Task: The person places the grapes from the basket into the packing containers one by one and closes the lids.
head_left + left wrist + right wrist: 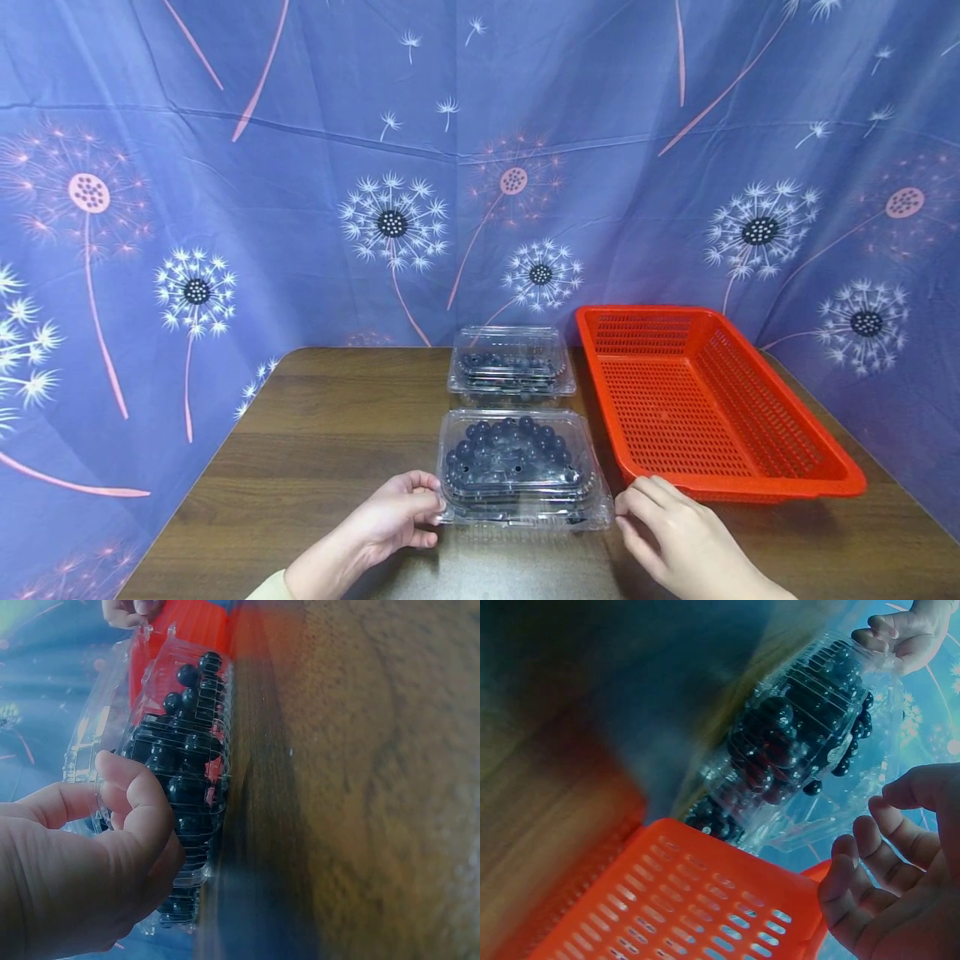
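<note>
A clear plastic clamshell box (525, 508) of dark, glossy, grape-like balls (517, 446) lies in front of me, between my hands. My left hand (397, 512) pinches its near left corner between thumb and fingers; the left wrist view shows the thin plastic rim between them. At the near right corner, the thumb and bent fingertips of my right hand (671, 533) come together on the rim, beside the basket's near edge. Right behind stands a second clear box (513, 337), also with dark balls. In the right wrist view, the balls (780, 735) show through the box's ribbed wall.
A red plastic basket (663, 479) with slotted walls and floor stands to the right of both boxes, close to my right hand. Everything stands on a brown wooden table (337, 417). A blue curtain (300, 250) with dandelion prints hangs behind and at both sides.
</note>
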Available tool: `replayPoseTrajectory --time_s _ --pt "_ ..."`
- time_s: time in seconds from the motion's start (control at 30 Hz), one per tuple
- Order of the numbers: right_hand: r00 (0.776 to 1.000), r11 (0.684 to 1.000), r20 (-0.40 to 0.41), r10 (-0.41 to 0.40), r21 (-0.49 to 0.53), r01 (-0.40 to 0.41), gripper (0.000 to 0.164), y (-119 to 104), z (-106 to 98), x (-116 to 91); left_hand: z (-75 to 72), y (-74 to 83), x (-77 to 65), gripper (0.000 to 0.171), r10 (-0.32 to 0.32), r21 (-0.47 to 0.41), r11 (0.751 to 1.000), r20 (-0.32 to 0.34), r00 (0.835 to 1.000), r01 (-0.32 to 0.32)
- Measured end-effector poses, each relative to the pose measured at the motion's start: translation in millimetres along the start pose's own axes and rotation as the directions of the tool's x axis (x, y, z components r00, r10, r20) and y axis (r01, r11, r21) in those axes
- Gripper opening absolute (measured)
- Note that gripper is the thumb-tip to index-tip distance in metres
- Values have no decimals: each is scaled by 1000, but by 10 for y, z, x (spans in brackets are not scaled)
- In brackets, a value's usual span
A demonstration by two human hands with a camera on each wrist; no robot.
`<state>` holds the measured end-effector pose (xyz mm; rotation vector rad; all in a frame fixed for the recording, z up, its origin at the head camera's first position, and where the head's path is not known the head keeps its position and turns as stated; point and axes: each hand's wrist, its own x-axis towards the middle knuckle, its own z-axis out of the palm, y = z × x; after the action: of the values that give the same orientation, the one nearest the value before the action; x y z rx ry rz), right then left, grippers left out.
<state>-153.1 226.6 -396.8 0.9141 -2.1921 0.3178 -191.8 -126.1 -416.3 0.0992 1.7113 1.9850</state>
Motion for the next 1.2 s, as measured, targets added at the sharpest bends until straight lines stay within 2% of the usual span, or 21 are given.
replayPoseTrajectory --time_s 0.1,0.13,0.27,0.33,0.43,0.53,0.63,0.77,0.9,1.0,1.03,1.07,1.2 --pt "999 999 14 40 32 -41 6 8 19 -56 5 -4 2 27 -1 -1 1000 -2 1000 1" --pt "998 998 24 58 37 -59 5 6 22 -70 6 -5 3 26 -1 -1 1000 -2 1000 1" --pt "990 990 64 128 53 -132 29 -18 37 -118 9 -8 2 26 0 0 1000 2 1000 0" --pt "986 984 74 152 79 -158 30 -19 50 -144 7 -10 2 26 -1 1 1000 2 1000 1" --pt "981 969 84 174 160 -186 20 1 90 -189 4 -14 3 26 -5 2 1000 0 1000 5" --pt "975 943 98 200 251 -219 16 29 137 -227 1 -16 5 27 -2 5 1000 -1 1000 2" --pt "965 911 119 232 320 -259 22 38 173 -257 0 -18 5 27 2 8 1000 0 1000 -2" --pt "933 844 206 293 402 -354 28 26 172 -277 0 -14 0 28 0 7 1000 -2 1000 0" --pt "873 732 349 340 485 -479 20 21 140 -276 0 -7 -5 27 1 6 1000 -5 1000 -1" --pt "822 607 457 340 561 -563 9 36 119 -269 -1 -4 -7 27 1 3 1000 -4 1000 -1" --pt "806 556 490 334 588 -588 6 47 116 -265 -2 -2 -7 27 1 2 1000 -3 1000 -1" --pt "782 491 530 328 612 -620 6 60 112 -260 -3 0 -7 27 1 1 1000 -2 1000 -1" --pt "686 205 671 281 657 -726 21 123 109 -235 -6 10 -3 28 4 -2 1000 1 1000 -4"
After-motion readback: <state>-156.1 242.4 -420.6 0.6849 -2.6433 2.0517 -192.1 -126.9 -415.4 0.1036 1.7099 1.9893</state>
